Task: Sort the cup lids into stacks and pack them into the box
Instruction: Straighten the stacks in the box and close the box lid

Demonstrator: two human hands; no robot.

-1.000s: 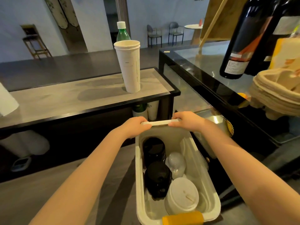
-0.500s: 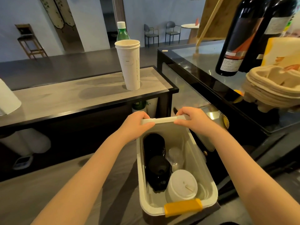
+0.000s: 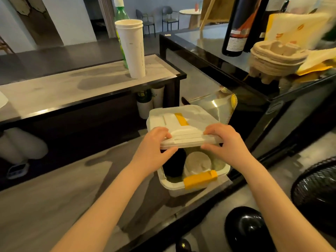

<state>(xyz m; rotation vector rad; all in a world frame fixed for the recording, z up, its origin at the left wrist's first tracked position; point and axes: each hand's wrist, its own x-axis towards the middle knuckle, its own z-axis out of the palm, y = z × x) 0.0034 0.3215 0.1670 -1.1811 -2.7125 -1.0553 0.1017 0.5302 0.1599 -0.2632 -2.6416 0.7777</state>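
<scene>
The left hand (image 3: 154, 148) and right hand (image 3: 225, 144) each pinch the near edge of the box's white cover (image 3: 181, 120), fingers curled over the top and thumbs beneath. The cover lies tilted over the box (image 3: 174, 184) with its near edge raised. Under it, a stack of black lids (image 3: 174, 164) and a stack of white lids (image 3: 197, 162) show behind the yellow latch (image 3: 200, 179). The box sits at the right edge of the grey surface (image 3: 72, 188), just beside the glass case (image 3: 254, 99). Open surface spreads to its left.

Tall paper cup stack (image 3: 133, 50) fronting a green bottle (image 3: 121, 14) on a counter (image 3: 72, 88); wine bottle (image 3: 236, 26) near pulp cup carriers (image 3: 276, 57).
</scene>
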